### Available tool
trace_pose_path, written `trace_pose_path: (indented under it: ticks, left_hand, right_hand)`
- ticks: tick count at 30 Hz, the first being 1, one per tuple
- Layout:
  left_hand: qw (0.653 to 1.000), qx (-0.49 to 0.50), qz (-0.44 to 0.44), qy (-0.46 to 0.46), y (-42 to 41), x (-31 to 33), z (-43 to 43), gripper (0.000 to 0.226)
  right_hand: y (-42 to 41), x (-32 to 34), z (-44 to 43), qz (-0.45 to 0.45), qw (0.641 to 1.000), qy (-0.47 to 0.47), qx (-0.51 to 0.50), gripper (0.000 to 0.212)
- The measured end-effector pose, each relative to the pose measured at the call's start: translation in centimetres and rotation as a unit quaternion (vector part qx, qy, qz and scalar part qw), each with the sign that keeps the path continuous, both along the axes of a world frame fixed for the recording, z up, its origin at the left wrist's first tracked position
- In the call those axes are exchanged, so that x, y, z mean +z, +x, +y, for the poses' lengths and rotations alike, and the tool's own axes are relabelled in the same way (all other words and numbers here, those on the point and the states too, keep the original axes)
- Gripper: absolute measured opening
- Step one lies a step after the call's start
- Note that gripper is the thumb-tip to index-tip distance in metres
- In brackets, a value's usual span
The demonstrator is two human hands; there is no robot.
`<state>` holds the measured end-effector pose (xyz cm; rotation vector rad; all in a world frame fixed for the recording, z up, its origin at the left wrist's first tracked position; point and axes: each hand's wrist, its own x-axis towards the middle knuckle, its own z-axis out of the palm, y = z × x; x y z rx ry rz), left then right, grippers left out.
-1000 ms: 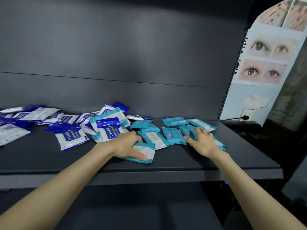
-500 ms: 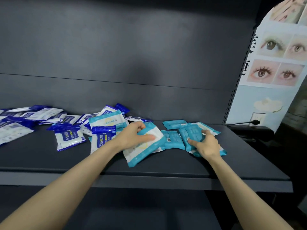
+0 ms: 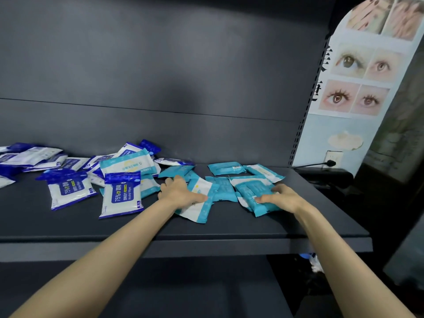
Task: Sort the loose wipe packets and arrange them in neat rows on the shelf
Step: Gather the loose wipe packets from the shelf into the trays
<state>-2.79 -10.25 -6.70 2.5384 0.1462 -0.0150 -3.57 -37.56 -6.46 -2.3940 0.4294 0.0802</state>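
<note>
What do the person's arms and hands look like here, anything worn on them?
The left forearm and right forearm are bare to the frame edge, with no sleeves in view. The left hand and right hand wear no gloves. No rings, watch, bracelet or cables show on the visible sides.

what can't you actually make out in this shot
1) Head view: far-left blue packets are cut off by the frame edge.
2) Label of teal packet, covered by left hand.
3) Count in teal stack under right hand; grip or press unclear.
4) Small print: too blurred.
</note>
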Motion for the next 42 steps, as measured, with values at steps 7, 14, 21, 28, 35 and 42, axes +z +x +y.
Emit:
trace_pose_path:
  ticks: [7,14,21,28,35,42]
  left_hand:
    - [0.998,0.014,0.025,-0.062,0.2,0.4,0.3,0.098]
    - [0.973,0.039,0.073,-0.215,0.4,1.2,0.7,0.084]
    - [0.943,0.026,0.052,-0.329,-0.3,1.0,2.7,0.069]
    - [0.874,-0.030,-0.040,-0.483,-5.1,-0.5,5.4,0.042]
    - [0.874,-0.039,-0.149,-0.460,-13.0,1.0,9.4,0.047]
    - [0.865,0.050,-0.170,-0.469,-24.9,-2.5,13.1,0.038]
  right_hand:
    - [-0.5,1.2,1.5,0.005,0.995,0.091,-0.031,0.094]
    - [-2.0,0.8,2.5,-0.171,0.974,0.140,-0.050,0.099]
    - [-4.3,0.8,5.1,-0.261,0.930,0.238,-0.104,0.097]
    - [-5.8,0.6,9.2,-0.299,0.853,0.417,-0.091,0.055]
    - [-10.6,2.1,14.5,-0.291,0.844,0.448,0.040,0.036]
    - [-19.5,-0.5,19.5,-0.240,0.834,0.478,0.139,0.023]
